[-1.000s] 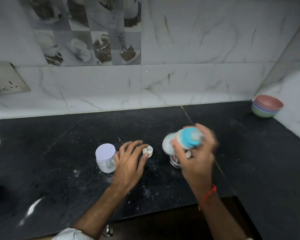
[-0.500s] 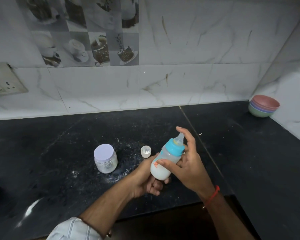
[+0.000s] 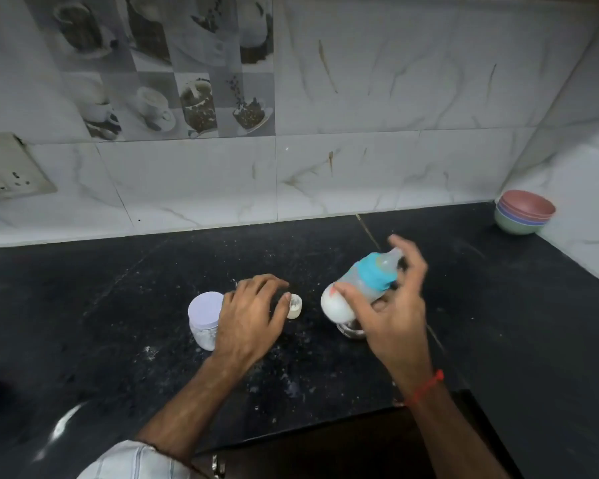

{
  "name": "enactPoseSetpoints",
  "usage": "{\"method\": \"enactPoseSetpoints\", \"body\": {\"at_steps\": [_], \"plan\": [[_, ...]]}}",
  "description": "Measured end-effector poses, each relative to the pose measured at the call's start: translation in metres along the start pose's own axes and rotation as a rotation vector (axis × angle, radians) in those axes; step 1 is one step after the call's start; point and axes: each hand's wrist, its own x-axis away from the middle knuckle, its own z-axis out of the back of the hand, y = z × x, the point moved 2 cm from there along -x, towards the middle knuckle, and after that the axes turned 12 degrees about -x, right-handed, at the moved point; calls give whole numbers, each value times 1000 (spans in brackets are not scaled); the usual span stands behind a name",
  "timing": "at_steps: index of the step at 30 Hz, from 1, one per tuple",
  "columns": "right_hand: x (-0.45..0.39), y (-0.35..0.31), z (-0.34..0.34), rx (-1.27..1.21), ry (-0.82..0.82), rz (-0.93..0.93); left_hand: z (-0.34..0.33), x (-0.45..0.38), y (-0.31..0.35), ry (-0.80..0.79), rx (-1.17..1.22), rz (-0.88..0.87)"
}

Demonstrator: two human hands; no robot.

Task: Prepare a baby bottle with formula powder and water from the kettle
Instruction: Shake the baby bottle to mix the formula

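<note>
Right hand [image 3: 391,316] grips tilted bottle [image 3: 357,288] above the table [image 3: 118,323]. Left hand [image 3: 253,312], fingers loosely spread, hovers over cap [image 3: 295,307], partly hiding jar [image 3: 204,316]. Bowls [image 3: 523,216] far right.

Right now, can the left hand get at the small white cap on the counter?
Probably yes. The left hand hovers open right beside the small white cap, thumb nearly touching it, nothing between them. The right hand holds the baby bottle off to the side.
</note>
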Motion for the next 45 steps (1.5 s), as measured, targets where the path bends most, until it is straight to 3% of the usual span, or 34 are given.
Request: {"method": "enactPoseSetpoints", "body": {"at_steps": [3, 4, 6, 8, 11, 13, 16, 19, 21, 25, 29, 33, 37, 38, 40, 42, 43, 45], "plan": [[-3, -11, -1, -8, 144, 241, -2, 6, -2, 29, -19, -5], [-3, -5, -2, 96, 122, 230, -2, 7, -1, 32, -26, -10], [0, 6, -4, 200, -74, -4, -4, 9, 2, 44, -33, -28], [-1, 6, 2, 123, -85, -71, -3, 11, 5, 57, -39, -38], [-6, -18, 2, -65, 106, 209, -3, 11, 4, 49, -24, -27], [-5, -7, -1, 47, 117, 297, -4, 11, 4, 40, -25, -24], [-2, 16, -1, 164, -67, 26, -5, 9, 8, 53, -43, -53], [-5, 5, 2, 15, 63, 149, -7, 7, 7, 81, -61, -67], [-6, 12, 1, 73, 96, 258, -9, 6, 6, 71, -64, -50], [-1, 29, -3, 216, -72, 47, -9, 3, 8, 79, -78, -62], [-4, 16, -3, 85, 84, 237, -9, 2, 6, 70, -83, -30], [1, 29, -7, 259, -140, 108, -8, 2, 9, 78, -77, -43], [-1, 16, -3, 97, 85, 293, -10, 3, 6, 79, -55, -35], [-1, 21, -3, 99, 99, 291, -11, 2, 6, 73, -56, -32], [3, 37, -6, 194, -4, 95, -9, 1, 9, 78, -44, -45], [11, 43, -6, 140, -30, -115, -10, 2, 10, 39, 55, -49], [13, 42, -7, 56, 22, -135, -12, 4, 12, -29, 186, -25], [12, 35, -11, -88, 97, -129, -16, 7, 21, -262, 658, 121]]}}
